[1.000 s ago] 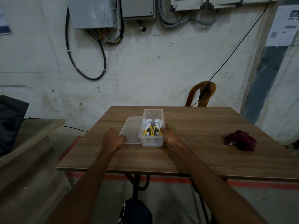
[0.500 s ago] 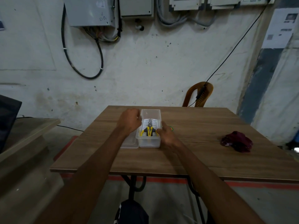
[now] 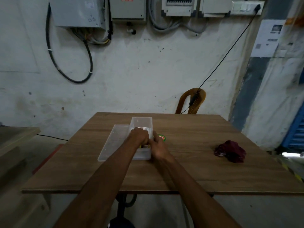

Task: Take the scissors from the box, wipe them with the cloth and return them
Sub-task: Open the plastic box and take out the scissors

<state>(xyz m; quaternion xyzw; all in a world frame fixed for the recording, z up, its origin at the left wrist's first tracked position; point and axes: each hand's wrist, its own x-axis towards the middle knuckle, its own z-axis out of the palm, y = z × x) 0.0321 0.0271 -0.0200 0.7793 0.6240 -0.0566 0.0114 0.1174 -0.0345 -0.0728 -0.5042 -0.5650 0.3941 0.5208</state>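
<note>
A clear plastic box (image 3: 141, 122) stands open at the middle of the wooden table (image 3: 189, 175). My left hand (image 3: 139, 137) reaches down into it, fingers curled over the scissors (image 3: 141, 146). Only a sliver of their yellow handle shows under the hand. My right hand (image 3: 158, 146) grips the box's right wall near its front end. The dark red cloth (image 3: 230, 151) lies crumpled on the table's right side, well apart from both hands.
The box's clear lid (image 3: 113, 143) lies flat against its left side. A small round green and red thing (image 3: 162, 137) sits just right of the box. A brown plastic chair (image 3: 191, 102) stands behind the table. A lower wooden bench (image 3: 18, 137) is at the left.
My left hand has moved from the lid's front edge up over the box and down into it, covering the scissors. My right hand stays on the box's right side.
</note>
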